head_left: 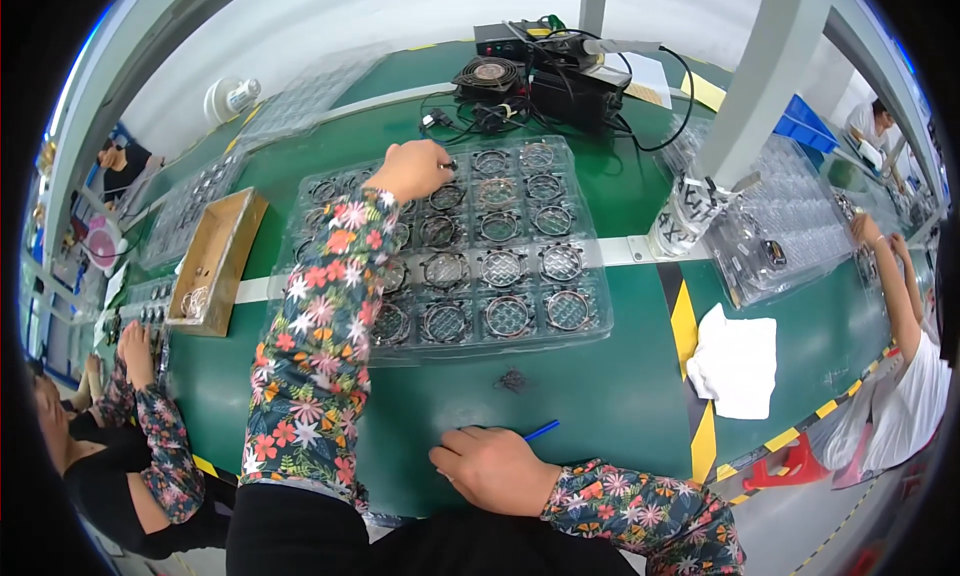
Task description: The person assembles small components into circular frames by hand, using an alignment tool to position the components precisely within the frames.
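Note:
My left hand [412, 169] is stretched far over a clear plastic tray [590, 328]. Its fingers are closed at the tray's back rows, pinching a small dark piece [448, 165] that is mostly hidden. Round watch-case-like rings [503, 266] sit in the tray's compartments. My right hand [495, 466] rests on the green table near its front edge, fingers curled. A thin blue pen-like stick [542, 431] pokes out past its knuckles; the rest of it is covered by the hand. Between this hand and the tray lies a small heap of dark bits [512, 380].
A wooden box [215, 266] stands left of the tray. Behind are a fan and black electrical boxes [575, 96] with cables. A post [700, 196], stacked trays [790, 206] and a white cloth [735, 361] are on the right. Co-workers sit at both sides.

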